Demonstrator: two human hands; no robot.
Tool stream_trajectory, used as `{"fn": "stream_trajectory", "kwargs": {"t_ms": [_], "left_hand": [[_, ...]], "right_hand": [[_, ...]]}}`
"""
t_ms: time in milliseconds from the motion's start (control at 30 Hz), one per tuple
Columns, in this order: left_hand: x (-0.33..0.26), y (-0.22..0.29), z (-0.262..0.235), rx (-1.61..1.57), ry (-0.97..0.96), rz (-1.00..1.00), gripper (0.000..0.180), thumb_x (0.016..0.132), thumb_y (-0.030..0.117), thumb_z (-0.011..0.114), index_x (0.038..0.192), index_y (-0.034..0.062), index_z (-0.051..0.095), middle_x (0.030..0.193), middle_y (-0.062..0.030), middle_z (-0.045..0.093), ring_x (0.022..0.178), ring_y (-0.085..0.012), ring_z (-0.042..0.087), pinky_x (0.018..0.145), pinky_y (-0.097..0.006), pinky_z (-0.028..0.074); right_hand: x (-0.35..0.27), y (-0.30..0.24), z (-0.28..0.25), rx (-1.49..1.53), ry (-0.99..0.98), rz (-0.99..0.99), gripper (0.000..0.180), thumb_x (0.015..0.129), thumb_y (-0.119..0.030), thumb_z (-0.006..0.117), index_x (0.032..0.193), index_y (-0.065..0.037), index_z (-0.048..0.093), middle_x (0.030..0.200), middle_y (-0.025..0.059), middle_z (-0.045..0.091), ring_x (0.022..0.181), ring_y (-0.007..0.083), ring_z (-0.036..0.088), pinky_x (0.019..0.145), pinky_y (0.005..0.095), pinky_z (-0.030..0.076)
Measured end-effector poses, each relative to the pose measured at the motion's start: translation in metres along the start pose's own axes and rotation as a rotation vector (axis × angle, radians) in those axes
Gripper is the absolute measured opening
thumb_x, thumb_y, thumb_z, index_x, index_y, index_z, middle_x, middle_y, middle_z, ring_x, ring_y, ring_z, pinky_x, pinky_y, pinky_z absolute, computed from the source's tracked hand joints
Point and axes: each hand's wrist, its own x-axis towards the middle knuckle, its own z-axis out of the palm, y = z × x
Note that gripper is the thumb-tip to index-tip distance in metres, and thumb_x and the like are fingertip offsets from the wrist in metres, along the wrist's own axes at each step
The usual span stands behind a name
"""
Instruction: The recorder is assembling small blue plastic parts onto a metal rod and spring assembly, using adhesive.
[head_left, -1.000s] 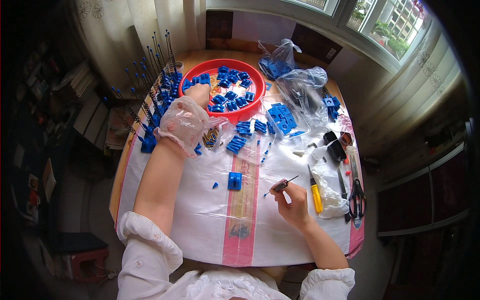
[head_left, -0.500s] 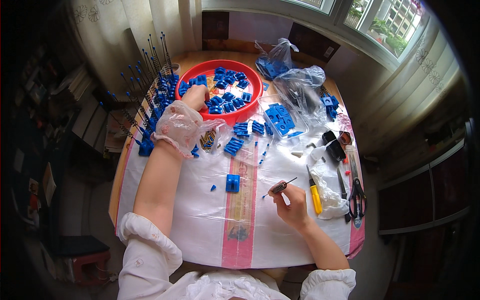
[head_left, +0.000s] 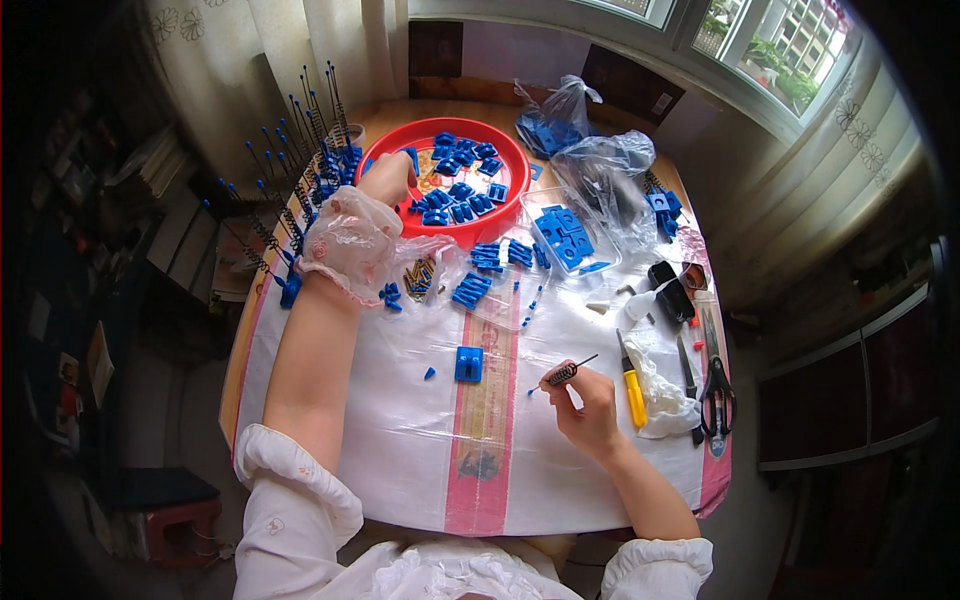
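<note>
My left hand (head_left: 388, 178) reaches into the left side of a red round basin (head_left: 525, 180). Its fingers are curled, partly hidden, against a blue plastic piece (head_left: 412, 158). Several blue clip-like pieces (head_left: 462, 195) lie in the basin. Above the table's near right part, my right hand (head_left: 582, 405) pinches a thin dark rod with a spring (head_left: 562, 374) and a small blue tip. On the sheet to its left sit a square blue base (head_left: 469, 364) and a small blue wedge (head_left: 430, 373).
Upright spring rods (head_left: 300, 190) on blue bases crowd the left edge. Mid-table are brass-coloured pins (head_left: 419, 280), blue strips (head_left: 472, 291) and a clear tub (head_left: 563, 240). A yellow-handled tool (head_left: 635, 395), white cloth (head_left: 665, 395) and black scissors (head_left: 717, 398) lie right. Plastic bags (head_left: 610, 170) stand behind.
My left hand has shifted slightly left and away from me within the basin; a blue piece now shows at its fingers. My right hand stays almost still with the spring rod.
</note>
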Motion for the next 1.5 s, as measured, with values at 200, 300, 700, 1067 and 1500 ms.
{"fn": "stream_trajectory", "kwargs": {"t_ms": [200,300,700,1067,1500], "left_hand": [[-0.004,0.004,-0.014,0.012,-0.014,-0.017,0.026,0.073,-0.011,0.063,0.095,-0.0029,0.073,0.088,-0.0213,0.072,0.082,-0.0277,0.073,0.074,-0.036,0.057],[-0.01,0.008,-0.019,0.015,-0.019,-0.061,0.023,0.074,-0.01,0.062,0.092,-0.0016,0.074,0.088,-0.0216,0.072,0.083,-0.0286,0.073,0.076,-0.037,0.057],[-0.012,0.027,-0.069,-0.07,-0.074,-0.156,0.025,0.077,-0.01,0.061,0.099,-0.0061,0.073,0.093,-0.0197,0.073,0.083,-0.024,0.074,0.075,-0.032,0.059],[-0.01,0.003,-0.058,0.242,-0.062,-0.139,0.03,0.07,-0.01,0.069,0.097,-0.0001,0.075,0.095,-0.019,0.073,0.087,-0.0273,0.073,0.077,-0.036,0.058],[-0.005,0.006,0.018,0.256,-0.023,-0.158,0.031,0.057,0.005,0.086,0.085,0.0052,0.072,0.092,-0.018,0.072,0.093,-0.0343,0.069,0.082,-0.043,0.055]], "right_hand": [[0.001,-0.003,-0.001,-0.009,0.004,-0.008,0.012,0.079,0.009,0.066,0.082,0.002,0.058,0.069,0.0123,0.06,0.056,0.0283,0.059,0.051,0.0345,0.045],[0.0,-0.001,0.0,-0.012,0.0,-0.002,0.012,0.079,0.009,0.066,0.081,0.002,0.057,0.068,0.012,0.059,0.056,0.0279,0.059,0.051,0.0345,0.044],[0.0,-0.001,-0.001,0.0,-0.004,-0.011,0.012,0.078,0.009,0.066,0.081,0.002,0.056,0.068,0.0116,0.058,0.056,0.027,0.058,0.05,0.0343,0.044],[0.001,-0.003,0.003,0.031,-0.009,-0.026,0.012,0.078,0.009,0.066,0.08,0.002,0.056,0.068,0.0118,0.058,0.056,0.0276,0.059,0.05,0.0347,0.044],[0.001,-0.003,-0.002,-0.001,-0.004,-0.031,0.013,0.078,0.009,0.066,0.083,0.001,0.057,0.072,0.0117,0.06,0.059,0.0281,0.061,0.052,0.0352,0.046]]}}
